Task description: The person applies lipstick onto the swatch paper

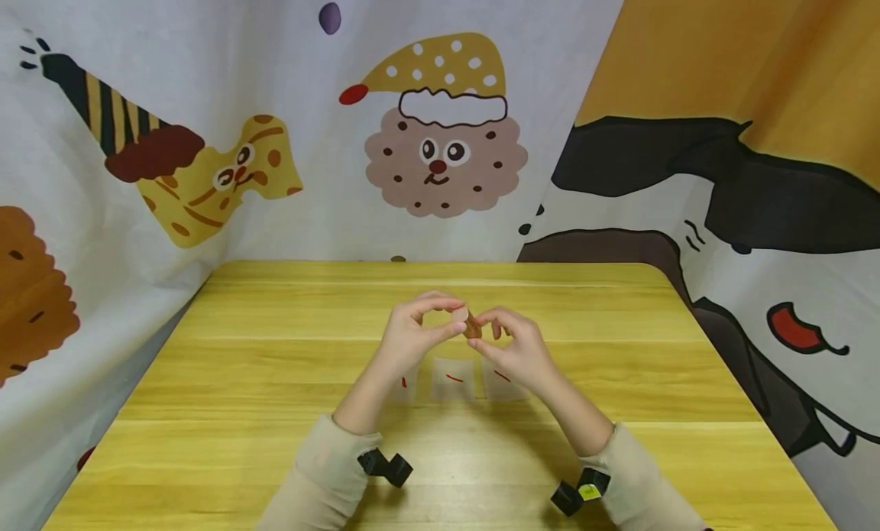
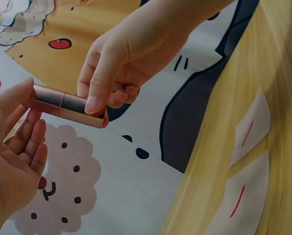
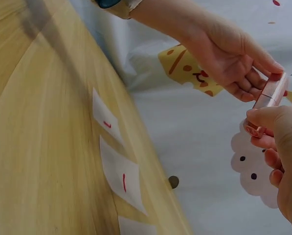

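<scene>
A capped lipstick tube [image 1: 471, 326] in shiny rose gold is held above the table between both hands. My left hand [image 1: 411, 331] pinches one end with thumb and fingertips. At the other end, my right hand [image 1: 517, 346] grips the tube between thumb and fingers. The left wrist view shows a seam across the middle of the lipstick [image 2: 61, 104], with no gap there. Below the hands lie three white paper pieces, a middle one [image 1: 453, 390], a left one [image 1: 406, 393] and a right one [image 1: 507, 388], each with a short red stroke. My forearms partly cover the outer two.
The wooden table [image 1: 275, 363] ends at a back edge against a white curtain [image 1: 302, 42] with cartoon food prints. Small black devices sit at both wrists, one on the left cuff [image 1: 385, 467] and one on the right cuff [image 1: 580, 491].
</scene>
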`<move>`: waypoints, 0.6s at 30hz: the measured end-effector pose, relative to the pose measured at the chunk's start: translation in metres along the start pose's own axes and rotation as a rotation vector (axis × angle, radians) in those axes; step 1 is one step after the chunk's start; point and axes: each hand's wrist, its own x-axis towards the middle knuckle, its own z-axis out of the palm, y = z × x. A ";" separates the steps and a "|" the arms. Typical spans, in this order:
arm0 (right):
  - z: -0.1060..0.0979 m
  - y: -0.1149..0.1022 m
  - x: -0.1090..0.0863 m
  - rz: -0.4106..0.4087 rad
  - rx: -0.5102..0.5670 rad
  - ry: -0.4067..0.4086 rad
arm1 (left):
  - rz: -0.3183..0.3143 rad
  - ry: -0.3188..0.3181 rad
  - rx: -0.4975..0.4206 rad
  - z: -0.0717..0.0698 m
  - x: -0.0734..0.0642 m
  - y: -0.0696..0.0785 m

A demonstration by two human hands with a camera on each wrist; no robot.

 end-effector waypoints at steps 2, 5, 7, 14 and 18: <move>0.000 0.003 0.002 0.013 -0.010 -0.015 | -0.021 0.003 0.012 0.001 0.003 -0.007; 0.002 0.009 0.004 0.043 -0.018 -0.040 | -0.042 0.010 0.025 0.000 0.006 -0.015; 0.003 0.012 0.006 0.067 -0.015 -0.057 | -0.054 0.010 0.030 0.000 0.008 -0.019; 0.011 0.025 0.012 0.140 -0.009 -0.118 | -0.098 0.000 0.069 0.000 0.013 -0.034; 0.017 0.035 0.015 0.155 -0.022 -0.141 | -0.138 0.011 0.083 -0.001 0.015 -0.044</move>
